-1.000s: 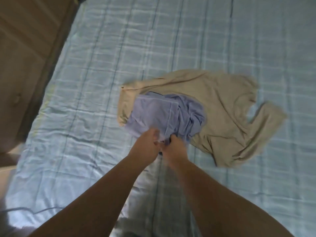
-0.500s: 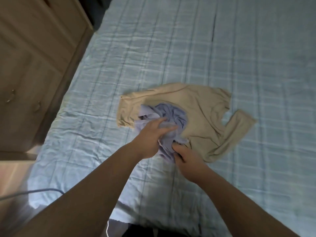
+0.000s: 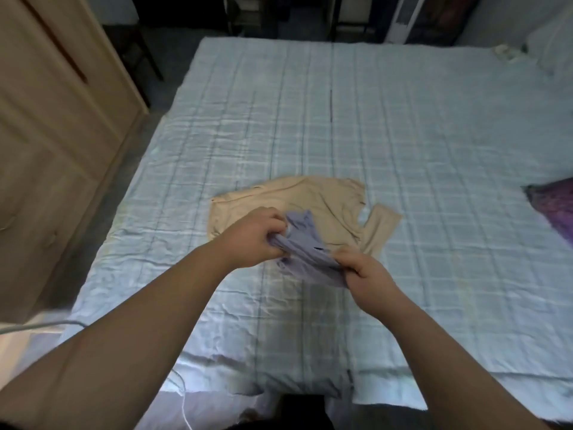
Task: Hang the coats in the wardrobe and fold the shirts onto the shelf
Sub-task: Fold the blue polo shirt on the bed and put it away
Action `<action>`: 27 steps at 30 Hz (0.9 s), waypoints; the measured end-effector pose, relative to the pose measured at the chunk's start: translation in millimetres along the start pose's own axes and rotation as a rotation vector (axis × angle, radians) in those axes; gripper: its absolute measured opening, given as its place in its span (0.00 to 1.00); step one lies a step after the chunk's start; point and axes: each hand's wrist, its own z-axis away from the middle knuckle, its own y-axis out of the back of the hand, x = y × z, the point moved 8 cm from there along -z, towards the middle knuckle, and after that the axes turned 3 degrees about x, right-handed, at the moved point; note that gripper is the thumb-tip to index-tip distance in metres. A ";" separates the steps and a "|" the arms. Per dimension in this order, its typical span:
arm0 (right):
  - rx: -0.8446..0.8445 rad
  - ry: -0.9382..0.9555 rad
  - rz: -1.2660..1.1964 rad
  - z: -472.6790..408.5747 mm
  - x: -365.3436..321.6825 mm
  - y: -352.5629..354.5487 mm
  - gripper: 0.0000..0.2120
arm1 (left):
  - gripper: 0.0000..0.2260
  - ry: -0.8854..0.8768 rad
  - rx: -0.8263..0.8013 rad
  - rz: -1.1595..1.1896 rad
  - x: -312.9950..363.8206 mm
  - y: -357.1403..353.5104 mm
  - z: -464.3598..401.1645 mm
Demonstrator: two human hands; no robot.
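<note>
While both hands are clamped on the lilac shirt (image 3: 305, 251), the left hand (image 3: 252, 240) bunching one end and the right hand (image 3: 361, 270) pinching the other, it hangs stretched between them just above the bed (image 3: 403, 135). It looks light, thin and limp, so seams or shoulders seem the best holds. One beige shirt (image 3: 313, 201) lies flat behind. Two shirts in all; no coat is visible.
</note>
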 end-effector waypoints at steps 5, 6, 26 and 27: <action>0.226 -0.015 0.046 17.9 -82.9 31.5 0.20 | 0.08 0.118 0.056 0.025 34.8 78.9 53.0; 0.258 0.021 0.081 18.3 -104.6 37.8 0.18 | 0.08 0.108 0.071 -0.016 42.6 94.7 61.0; 0.193 0.052 0.236 27.1 -240.8 5.7 0.20 | 0.11 0.159 0.354 0.355 95.8 208.3 161.6; 0.088 0.123 0.195 31.6 -257.6 -16.9 0.25 | 0.12 0.145 0.350 0.335 101.4 206.8 161.4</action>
